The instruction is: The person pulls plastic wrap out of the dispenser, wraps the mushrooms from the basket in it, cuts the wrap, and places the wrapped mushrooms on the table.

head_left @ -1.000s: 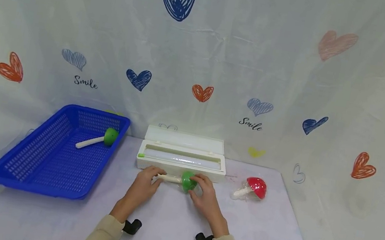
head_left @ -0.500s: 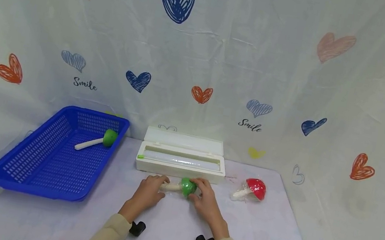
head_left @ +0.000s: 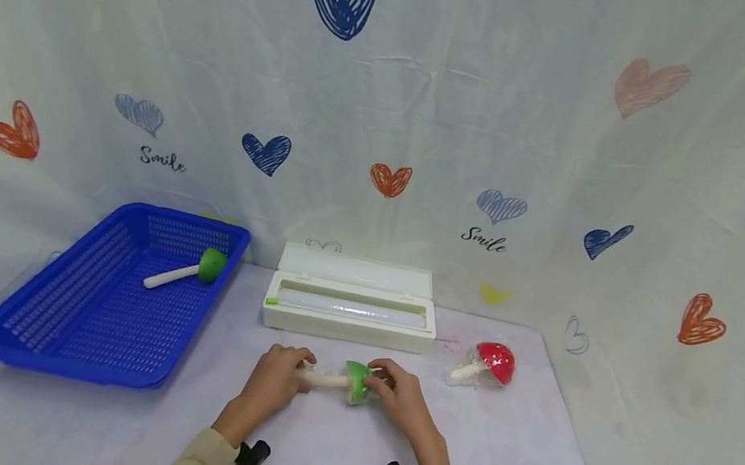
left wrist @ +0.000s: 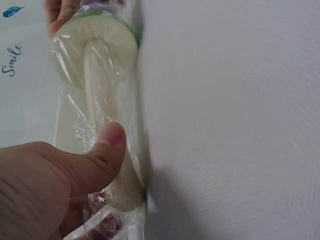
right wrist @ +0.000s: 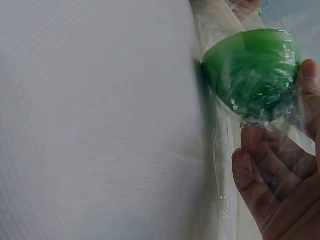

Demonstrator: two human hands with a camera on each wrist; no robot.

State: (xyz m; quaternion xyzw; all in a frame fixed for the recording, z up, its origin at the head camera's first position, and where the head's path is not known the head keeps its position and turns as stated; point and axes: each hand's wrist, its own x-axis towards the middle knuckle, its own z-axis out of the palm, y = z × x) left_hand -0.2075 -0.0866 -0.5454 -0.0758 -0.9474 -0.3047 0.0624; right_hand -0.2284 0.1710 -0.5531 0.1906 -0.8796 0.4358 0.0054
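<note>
A toy mushroom with a green cap and a pale stem lies on its side in loose clear cling film, between the two hands. My left hand grips the stem's end, thumb along the top, with fingers partly hidden under the film. On the cap side, my right hand holds the film-covered cap; in the right wrist view one finger touches its edge while the other fingers curl below in crinkled film. Just behind stands a white cling film dispenser, lid raised, roll inside.
To the left is a blue mesh basket with another green-capped toy mushroom inside. A red-capped toy mushroom, wrapped in film, lies right of the dispenser. A heart-printed sheet hangs behind the table.
Both hands have drawn the green-capped mushroom away from the dispenser, towards the person. Its cap has turned and now shows more edge-on. Basket, dispenser and red-capped mushroom stay put.
</note>
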